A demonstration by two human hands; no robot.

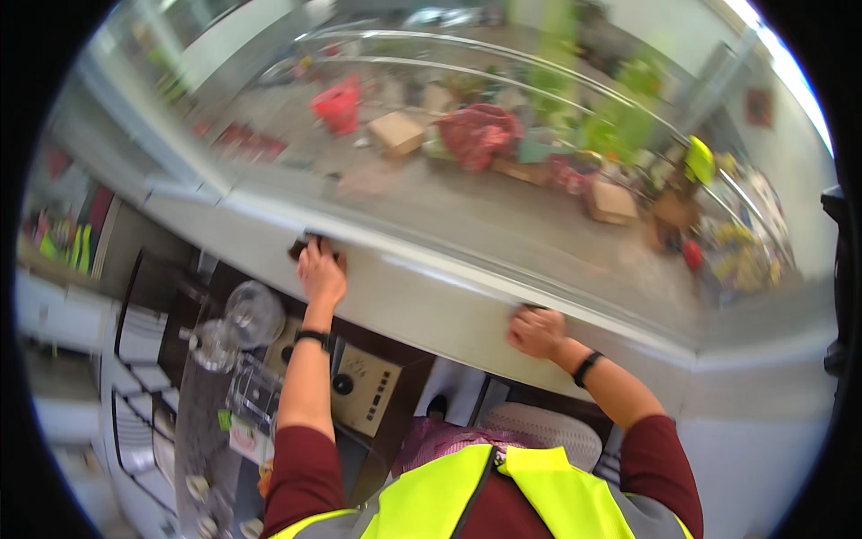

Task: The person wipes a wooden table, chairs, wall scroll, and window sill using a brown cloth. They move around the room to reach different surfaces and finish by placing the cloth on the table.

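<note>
My left hand [323, 273] rests on the pale windowsill [417, 296], its fingers gripping a small dark brown item [296, 250] close to the window frame. What that item is cannot be told; the hand covers much of it. Farther right on the sill, my right hand [537, 332] is curled into a fist. A dark edge of something [531, 306] shows just past its knuckles, mostly hidden by the fingers. Both wrists wear dark bands.
Beyond the glass are a metal railing [471, 44], a red bucket [338, 108], cardboard boxes [397, 133] and plants. Below left stand a table [202, 431] with a clear glass lid [254, 314] and a control panel with a knob [363, 387]. A padded seat [545, 431] is beneath the sill.
</note>
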